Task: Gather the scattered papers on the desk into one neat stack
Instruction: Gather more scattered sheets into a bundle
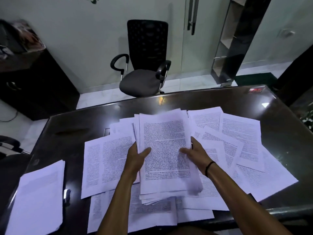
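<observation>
Both hands grip one sheaf of printed pages (165,153) mid-desk: left hand (138,157) and right hand (197,154) each clamp a side edge, thumbs on top. Loose sheets (240,138) fan around it on the glossy desk (71,122); separate pile (40,197) at the near-left corner.

A desk (279,133) fills the lower half of the frame. At its centre, a bundle of papers (166,155) sits between the left hand (138,158) and right hand (196,154), above loose sheets (240,138) spread to its left, right and below. A separate stack (39,199) lies at lower left. Behind the desk, at upper centre, stands a chair (145,65); a cabinet (33,73) stands at upper left.
</observation>
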Motion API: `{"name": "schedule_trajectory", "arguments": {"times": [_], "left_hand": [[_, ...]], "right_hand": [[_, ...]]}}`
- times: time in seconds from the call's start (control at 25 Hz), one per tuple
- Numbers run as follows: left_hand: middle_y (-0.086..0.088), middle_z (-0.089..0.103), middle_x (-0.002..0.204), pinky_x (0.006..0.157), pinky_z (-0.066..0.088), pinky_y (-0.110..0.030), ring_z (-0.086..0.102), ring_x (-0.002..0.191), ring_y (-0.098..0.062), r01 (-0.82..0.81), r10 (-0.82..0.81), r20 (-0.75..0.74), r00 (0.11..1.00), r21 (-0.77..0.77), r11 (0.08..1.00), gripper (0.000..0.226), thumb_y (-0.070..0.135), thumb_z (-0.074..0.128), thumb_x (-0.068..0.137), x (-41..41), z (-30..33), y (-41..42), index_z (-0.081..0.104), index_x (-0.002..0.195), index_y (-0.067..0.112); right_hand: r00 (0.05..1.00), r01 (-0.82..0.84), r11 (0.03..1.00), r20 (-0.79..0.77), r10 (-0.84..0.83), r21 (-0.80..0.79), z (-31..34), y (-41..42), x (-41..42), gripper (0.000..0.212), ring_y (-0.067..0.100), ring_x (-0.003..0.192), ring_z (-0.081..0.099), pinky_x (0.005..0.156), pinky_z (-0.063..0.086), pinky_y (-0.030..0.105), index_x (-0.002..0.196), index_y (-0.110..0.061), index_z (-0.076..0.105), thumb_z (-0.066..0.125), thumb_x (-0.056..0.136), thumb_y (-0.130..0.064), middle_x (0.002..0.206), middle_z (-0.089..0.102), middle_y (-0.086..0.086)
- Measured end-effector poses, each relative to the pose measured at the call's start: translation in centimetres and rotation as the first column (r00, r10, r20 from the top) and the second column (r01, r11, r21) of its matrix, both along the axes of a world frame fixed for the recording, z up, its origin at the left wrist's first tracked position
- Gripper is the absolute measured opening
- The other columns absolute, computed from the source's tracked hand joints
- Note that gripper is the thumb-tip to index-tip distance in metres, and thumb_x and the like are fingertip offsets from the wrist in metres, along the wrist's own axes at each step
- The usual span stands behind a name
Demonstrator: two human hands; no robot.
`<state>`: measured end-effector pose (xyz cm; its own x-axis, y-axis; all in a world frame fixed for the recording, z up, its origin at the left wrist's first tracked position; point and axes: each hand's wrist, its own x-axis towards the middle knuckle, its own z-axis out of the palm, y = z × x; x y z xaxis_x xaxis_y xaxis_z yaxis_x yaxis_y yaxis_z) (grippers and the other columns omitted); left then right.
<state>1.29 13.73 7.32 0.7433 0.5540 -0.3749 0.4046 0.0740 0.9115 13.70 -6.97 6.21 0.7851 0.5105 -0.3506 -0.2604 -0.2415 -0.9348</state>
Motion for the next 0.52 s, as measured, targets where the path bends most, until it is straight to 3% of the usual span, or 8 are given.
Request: {"name": "schedule_trajectory", "arguments": {"times": [0.08, 0.2, 0.32, 0.4, 0.48, 0.52], "left_hand": [[0.003, 0.071, 0.116, 0.094, 0.055, -0.040, 0.068, 0.105, -0.021, -0.072, 0.078, -0.024, 0.997, 0.191, 0.979, 0.035, 0.028, 0.072, 0.093, -0.9, 0.5, 0.3, 0.064, 0.126, 0.021], [-0.004, 0.071, 0.111, 0.083, 0.056, -0.035, 0.067, 0.097, -0.025, -0.284, 0.280, 0.052, 0.959, 0.254, 0.925, 0.035, 0.027, 0.073, 0.091, -2.0, 1.3, 1.1, 0.065, 0.121, 0.013], [-0.006, 0.073, 0.101, 0.069, 0.055, -0.027, 0.069, 0.093, -0.029, -0.380, 0.364, 0.111, 0.925, 0.282, 0.881, 0.036, 0.033, 0.077, 0.087, -3.3, 1.4, 2.3, 0.069, 0.113, 0.011], [-0.005, 0.071, 0.089, 0.064, 0.056, -0.031, 0.069, 0.087, -0.031, -0.418, 0.392, 0.145, 0.908, 0.272, 0.867, 0.041, 0.049, 0.079, 0.078, -4.2, 1.4, 2.8, 0.070, 0.099, 0.016], [-0.013, 0.070, 0.088, 0.072, 0.056, -0.041, 0.067, 0.085, -0.031, -0.514, 0.453, 0.302, 0.839, 0.167, 0.841, 0.061, 0.064, 0.072, 0.070, -4.8, 2.5, 2.9, 0.071, 0.097, 0.009], [-0.014, 0.071, 0.090, 0.076, 0.055, -0.038, 0.066, 0.087, -0.029, -0.550, 0.479, 0.376, 0.793, 0.106, 0.829, 0.065, 0.065, 0.068, 0.073, -4.8, 3.4, 2.9, 0.072, 0.100, 0.006]], "right_hand": [[0.979, 0.034, 0.997, 0.205, -0.020, -0.066, 0.9, 1.5, -0.7, 0.029, 0.016, 0.094, 0.068, 0.083, 0.057, 0.037, 0.110, -0.022, 0.062, 0.069, 0.085, -0.007, 0.103, 0.072, -0.005], [0.858, 0.148, 0.982, 0.508, -0.068, -0.117, 2.0, 4.3, -2.0, 0.014, 0.020, 0.076, 0.064, 0.065, 0.055, 0.039, 0.090, -0.014, 0.063, 0.070, 0.081, -0.007, 0.079, 0.067, -0.004], [0.870, 0.140, 0.987, 0.484, -0.087, -0.074, 2.2, 6.5, -3.3, 0.021, 0.024, 0.084, 0.066, 0.071, 0.057, 0.040, 0.100, -0.015, 0.063, 0.073, 0.082, -0.011, 0.088, 0.068, -0.002], [0.896, 0.113, 0.994, 0.433, -0.095, -0.015, 2.1, 7.3, -3.7, 0.035, 0.022, 0.088, 0.066, 0.074, 0.056, 0.037, 0.105, -0.014, 0.063, 0.081, 0.078, -0.025, 0.095, 0.070, 0.001], [0.921, 0.124, 0.980, 0.349, -0.173, 0.159, 2.5, 8.1, -4.2, 0.050, 0.026, 0.080, 0.061, 0.072, 0.053, 0.043, 0.094, -0.009, 0.060, 0.085, 0.072, -0.047, 0.087, 0.065, 0.016], [0.922, 0.151, 0.959, 0.316, -0.224, 0.241, 3.0, 8.6, -4.3, 0.058, 0.025, 0.074, 0.055, 0.069, 0.049, 0.044, 0.088, -0.005, 0.058, 0.082, 0.071, -0.055, 0.081, 0.059, 0.021]]}}
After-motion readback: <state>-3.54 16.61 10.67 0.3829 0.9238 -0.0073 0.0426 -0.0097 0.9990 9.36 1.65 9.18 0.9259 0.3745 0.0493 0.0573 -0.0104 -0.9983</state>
